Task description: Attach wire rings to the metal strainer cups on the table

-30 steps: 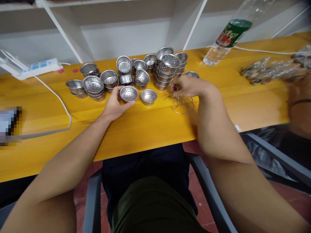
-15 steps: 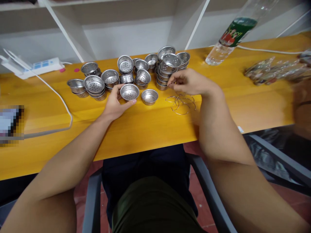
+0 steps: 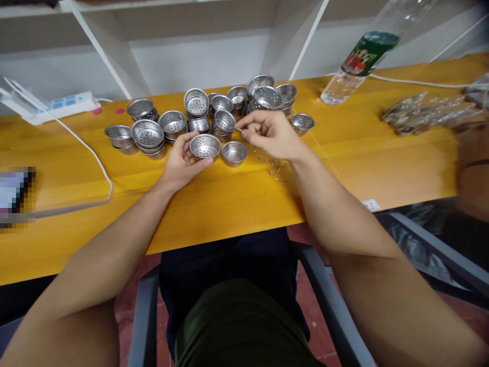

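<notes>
In the head view, my left hand [image 3: 183, 160] is wrapped round the side of a perforated metal filter basket [image 3: 205, 146], thumb at its front and fingers behind. Just right of it, a second filter basket [image 3: 234, 154] stands upright on the table. My right hand [image 3: 267, 133] pinches a thin wire ring [image 3: 239, 129], only a short bit of which shows at the fingertips. Several more wire rings [image 3: 281, 173] lie loose below that hand, partly hidden by it. Stacked baskets [image 3: 148, 135] stand behind both hands, and a single basket [image 3: 302, 123] sits right of my right hand.
A plastic bottle [image 3: 353, 66] stands at the back right. Clear plastic bags [image 3: 424, 114] with small items lie farther right. On the left are a power strip [image 3: 63, 104], a white cable [image 3: 101, 163] and a blurred-out device [image 3: 15, 191]. Shelf compartments [image 3: 202, 56] rise behind the table [image 3: 214, 204].
My right hand has moved left from beside the basket stack towards the basket in my left hand, with a wire ring in its fingertips. My left hand stays in place, holding its basket.
</notes>
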The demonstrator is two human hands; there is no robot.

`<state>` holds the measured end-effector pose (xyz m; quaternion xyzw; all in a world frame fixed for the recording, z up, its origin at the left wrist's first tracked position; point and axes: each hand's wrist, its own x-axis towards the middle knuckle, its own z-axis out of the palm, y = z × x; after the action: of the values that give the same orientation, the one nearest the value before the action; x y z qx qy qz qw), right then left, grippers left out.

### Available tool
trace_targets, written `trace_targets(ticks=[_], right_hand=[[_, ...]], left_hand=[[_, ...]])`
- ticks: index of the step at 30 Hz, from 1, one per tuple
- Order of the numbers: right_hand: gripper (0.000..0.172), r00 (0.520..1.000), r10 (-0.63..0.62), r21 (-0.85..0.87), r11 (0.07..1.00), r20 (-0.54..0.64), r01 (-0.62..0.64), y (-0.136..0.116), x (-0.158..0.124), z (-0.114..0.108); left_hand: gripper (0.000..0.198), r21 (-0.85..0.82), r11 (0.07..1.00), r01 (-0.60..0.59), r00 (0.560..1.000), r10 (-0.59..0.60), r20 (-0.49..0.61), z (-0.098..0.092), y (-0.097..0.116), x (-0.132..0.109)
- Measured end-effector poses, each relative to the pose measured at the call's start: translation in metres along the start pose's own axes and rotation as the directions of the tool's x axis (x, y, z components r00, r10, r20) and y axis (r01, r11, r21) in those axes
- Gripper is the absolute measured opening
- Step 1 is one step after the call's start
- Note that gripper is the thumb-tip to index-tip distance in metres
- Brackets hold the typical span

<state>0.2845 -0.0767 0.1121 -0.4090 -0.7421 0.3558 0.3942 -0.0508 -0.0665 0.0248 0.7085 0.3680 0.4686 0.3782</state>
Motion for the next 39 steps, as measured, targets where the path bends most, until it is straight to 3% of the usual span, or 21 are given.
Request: trace_targets(ticks=[5,9,24,33,39], right_hand=[[0.027,0.999,-0.038,0.006,0.999,-0.036,0.038,-0.005,0.006,0.036],[0.020,0.997,-0.066,0.013,0.998,-0.029,0.066,-0.004,0.008,0.051],[0.015,0.999,0.036,-0.021,0.999,0.011,-0.036,-0.002,0.009,0.064],[0.014,0.999,0.040,0.018,0.999,-0.002,-0.040,-0.003,0.009,0.068],[0.026,0.998,0.010,0.016,1.000,-0.064,-0.009,-0.006,0.007,0.076]], left_hand=[[0.098,-0.021,1.000,0.020,0.998,-0.019,0.052,0.002,0.008,-0.002],[0.097,-0.009,1.000,0.017,0.996,-0.017,0.083,0.006,0.010,-0.005],[0.092,0.022,1.000,-0.010,0.994,0.007,0.113,0.009,0.007,-0.009],[0.098,-0.051,0.999,-0.012,0.993,0.018,0.114,0.012,0.006,-0.009],[0.092,0.045,0.999,-0.031,0.991,0.025,0.130,0.010,0.019,-0.012]])
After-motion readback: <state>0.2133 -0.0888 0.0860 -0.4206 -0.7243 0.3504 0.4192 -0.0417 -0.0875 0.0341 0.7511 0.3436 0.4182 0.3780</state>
